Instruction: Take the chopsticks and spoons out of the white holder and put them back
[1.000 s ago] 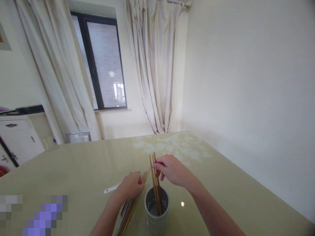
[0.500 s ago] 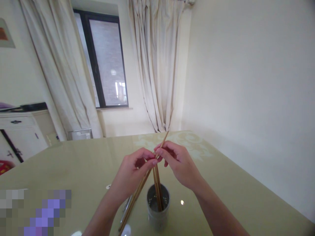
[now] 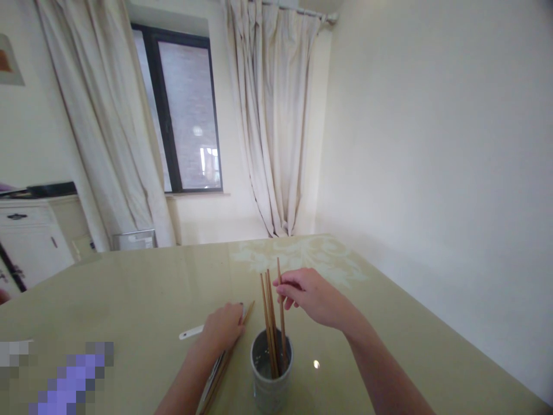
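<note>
My right hand (image 3: 300, 291) pinches a wooden chopstick (image 3: 282, 323) held nearly upright, its lower end inside the grey cup (image 3: 272, 389). Several other chopsticks (image 3: 268, 323) stand in the same cup, leaning slightly left. Left of the cup, my left hand (image 3: 224, 327) is low over the table, its fingers curled and closed around a chopstick (image 3: 250, 311) from the loose ones lying there; the fingertips are partly hidden. Under that hand lies a utensil with a white handle (image 3: 190, 332), its other end covered. More chopsticks (image 3: 218, 377) and something shiny lie beside my left forearm.
The glossy greenish table (image 3: 151, 300) has a pale floral pattern at its far end. A wall (image 3: 440, 173) runs along the right side. Curtains (image 3: 280, 115), a window (image 3: 192, 115) and a white cabinet (image 3: 38, 230) are beyond. A blurred purple patch (image 3: 78, 380) covers the lower left.
My hands have parted from where they met above the cup. The left has gone down to the loose chopsticks; the right now holds its chopstick with the lower end in the cup.
</note>
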{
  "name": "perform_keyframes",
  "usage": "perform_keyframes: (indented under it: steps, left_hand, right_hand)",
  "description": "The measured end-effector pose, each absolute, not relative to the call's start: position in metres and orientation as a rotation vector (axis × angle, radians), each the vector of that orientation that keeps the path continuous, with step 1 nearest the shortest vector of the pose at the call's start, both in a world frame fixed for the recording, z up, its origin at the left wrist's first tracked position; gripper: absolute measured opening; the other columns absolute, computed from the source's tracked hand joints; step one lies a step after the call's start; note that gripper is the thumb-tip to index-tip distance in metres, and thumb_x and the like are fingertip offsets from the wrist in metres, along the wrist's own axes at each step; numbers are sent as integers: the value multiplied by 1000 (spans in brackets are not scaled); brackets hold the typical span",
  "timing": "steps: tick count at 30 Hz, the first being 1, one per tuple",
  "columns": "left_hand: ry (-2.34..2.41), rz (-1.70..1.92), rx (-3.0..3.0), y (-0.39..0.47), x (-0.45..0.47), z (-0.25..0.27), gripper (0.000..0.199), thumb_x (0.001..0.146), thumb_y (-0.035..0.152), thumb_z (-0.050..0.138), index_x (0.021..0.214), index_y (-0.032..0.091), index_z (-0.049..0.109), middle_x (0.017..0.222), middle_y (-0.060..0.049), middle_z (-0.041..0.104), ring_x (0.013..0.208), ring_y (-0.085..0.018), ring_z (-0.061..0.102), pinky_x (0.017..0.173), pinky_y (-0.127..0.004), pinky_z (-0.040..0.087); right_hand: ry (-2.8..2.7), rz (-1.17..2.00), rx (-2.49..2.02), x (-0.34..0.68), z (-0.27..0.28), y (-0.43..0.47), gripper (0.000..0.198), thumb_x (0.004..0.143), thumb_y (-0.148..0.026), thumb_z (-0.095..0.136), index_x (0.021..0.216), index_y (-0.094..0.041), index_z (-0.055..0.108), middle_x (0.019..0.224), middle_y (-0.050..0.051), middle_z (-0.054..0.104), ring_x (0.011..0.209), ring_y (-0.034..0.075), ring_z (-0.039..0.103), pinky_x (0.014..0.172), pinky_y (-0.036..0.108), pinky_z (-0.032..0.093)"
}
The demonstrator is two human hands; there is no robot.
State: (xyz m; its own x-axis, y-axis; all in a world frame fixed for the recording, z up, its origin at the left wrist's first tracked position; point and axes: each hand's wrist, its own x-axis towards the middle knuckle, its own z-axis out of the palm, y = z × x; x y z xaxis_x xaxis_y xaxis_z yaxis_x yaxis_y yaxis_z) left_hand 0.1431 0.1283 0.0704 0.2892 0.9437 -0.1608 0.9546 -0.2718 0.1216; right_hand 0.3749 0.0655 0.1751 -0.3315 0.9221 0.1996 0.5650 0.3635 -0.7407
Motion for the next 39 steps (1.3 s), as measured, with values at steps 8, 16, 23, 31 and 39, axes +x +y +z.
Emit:
perform_keyframes:
  steps: [8, 16, 23, 31, 39]
  left_hand:
    - [1785, -101, 2353, 122, 150, 71, 22, 87, 19, 56, 104, 20, 69, 115, -16, 75, 108, -33, 72, 87, -39, 52]
    - [1702, 53, 2326, 127, 142, 84, 10, 83, 24, 60, 78, 18, 67, 90, -12, 78, 86, -27, 75, 71, -32, 49]
    - [933, 768, 1736, 97, 105, 165, 36, 92, 55, 63, 88, 20, 56, 75, -1, 73, 45, -6, 48, 44, -18, 33]
    - [914, 777, 1875, 81, 140, 170, 38, 93, 56, 61, 87, 19, 66, 67, 3, 63, 49, -10, 54, 44, -20, 39]
    - [1756, 58, 2301, 136, 122, 89, 10, 83, 24, 67, 89, 18, 72, 101, -11, 77, 96, -26, 72, 79, -33, 49]
  right_hand:
    - [-2134, 755, -1516, 361, 160, 72, 28, 93, -28, 64, 69, -16, 73, 69, 5, 77, 56, 15, 71, 51, 22, 44]
    - [-1940, 473, -1530, 369, 188, 55, 24, 97, -33, 66, 85, -18, 80, 72, 3, 77, 58, 15, 68, 58, 25, 46]
    - [-1776, 683, -1089, 349, 193, 44, 27, 103, -40, 58, 104, -20, 76, 81, 1, 75, 63, 13, 63, 60, 24, 48]
    - [-1594, 886, -854, 355, 195, 45, 28, 101, -43, 62, 89, -18, 66, 78, 2, 68, 67, 14, 64, 57, 24, 50]
    - [-1728, 784, -1101, 368, 195, 47, 12, 95, -28, 69, 87, -19, 69, 72, 0, 71, 65, 14, 67, 63, 24, 52]
